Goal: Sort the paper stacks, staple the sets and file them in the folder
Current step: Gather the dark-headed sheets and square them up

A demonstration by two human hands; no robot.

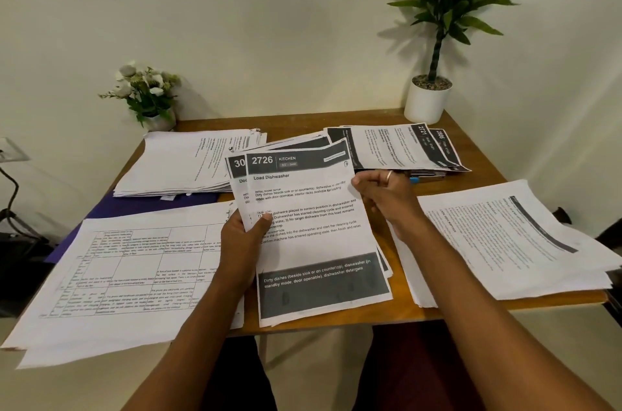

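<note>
Reading "2726 KITCHEN", top sheet [313,242] bears dark bands.

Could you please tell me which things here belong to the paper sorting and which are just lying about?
For the job: held sheets gripped by left hand and right hand, far-left stack, grid sheets, far-right stack, near-right stack, purple folder.
Lying about: flower pot, potted plant.

Bare table [296,128] lies open far centre; paper stacks [181,161] crowd left and right; plant pots [427,104] occupy far corners.
</note>
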